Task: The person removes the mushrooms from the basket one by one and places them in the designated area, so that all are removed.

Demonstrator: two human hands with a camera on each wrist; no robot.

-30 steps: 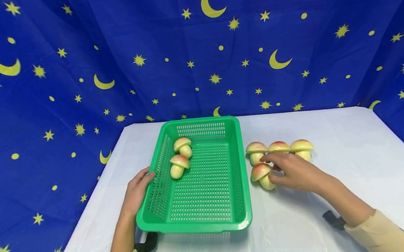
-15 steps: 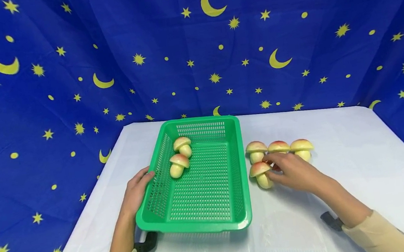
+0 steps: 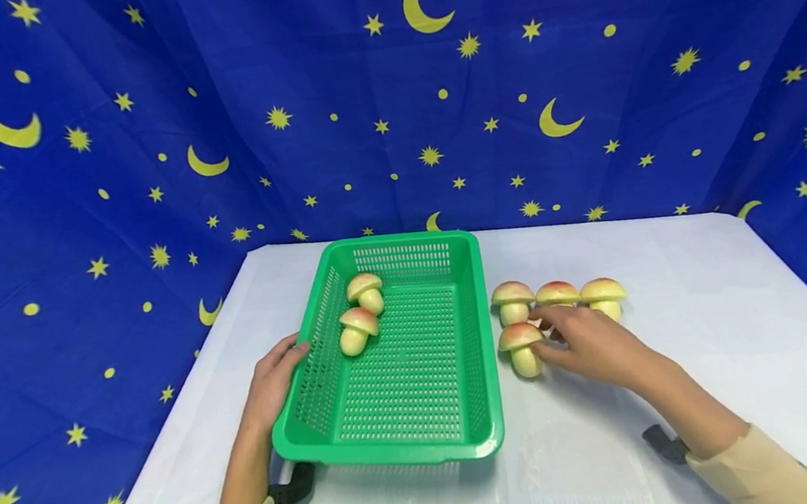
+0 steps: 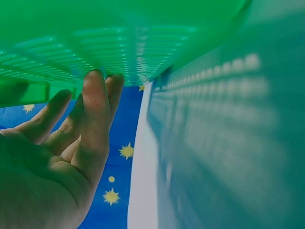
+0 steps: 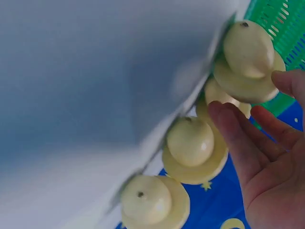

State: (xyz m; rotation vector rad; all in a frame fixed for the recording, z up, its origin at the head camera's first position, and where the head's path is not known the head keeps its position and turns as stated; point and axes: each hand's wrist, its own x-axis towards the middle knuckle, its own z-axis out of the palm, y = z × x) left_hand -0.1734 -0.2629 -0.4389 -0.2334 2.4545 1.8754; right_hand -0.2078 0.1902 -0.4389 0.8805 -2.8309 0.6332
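Observation:
In the head view my left hand (image 3: 274, 386) touches the left side of a green plastic basket (image 3: 436, 452), its thumb at the rim. The left wrist view shows fairly straight fingers (image 4: 95, 102) against the slotted wall. Two toy mushrooms (image 3: 359, 329), pale with reddish caps, lie inside along the left wall. Right of the basket, my right hand (image 3: 596, 346) is at the nearest toy mushroom (image 3: 525, 361). In the right wrist view its thumb (image 5: 286, 82) is at the cap's edge, while the other fingers extend beside the cap without curling round it.
Behind that mushroom a row of three more toy mushrooms (image 3: 512, 293) lies on the white table (image 3: 720, 305); my right hand partly hides the middle one. A blue curtain (image 3: 350, 65) with yellow moons and stars hangs around the back and sides.
The nearest mushroom has turned straighter and shifted slightly back toward the row, with my right hand staying at it. My left hand and the basket have stayed put.

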